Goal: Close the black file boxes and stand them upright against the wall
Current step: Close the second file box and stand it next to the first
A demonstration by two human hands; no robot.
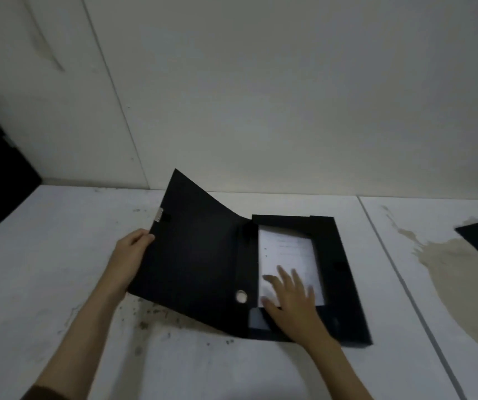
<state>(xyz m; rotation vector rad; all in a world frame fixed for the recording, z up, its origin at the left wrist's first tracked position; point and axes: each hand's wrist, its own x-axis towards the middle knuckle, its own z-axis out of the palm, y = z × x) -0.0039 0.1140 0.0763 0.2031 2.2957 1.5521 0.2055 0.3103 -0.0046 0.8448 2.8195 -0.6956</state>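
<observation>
The print on the white sheet [287, 255] is too blurred to read.

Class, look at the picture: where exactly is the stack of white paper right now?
The white paper lies inside the open black file box at the table's centre, right of the raised lid, with the right hand resting on it.

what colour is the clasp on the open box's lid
Silver-grey, on the black lid edge near the left hand; clasp shows in the head view.

Dim, flat, soft picture with wide-angle bending at the edges; the right hand [292, 298] is motion-blurred.
</observation>
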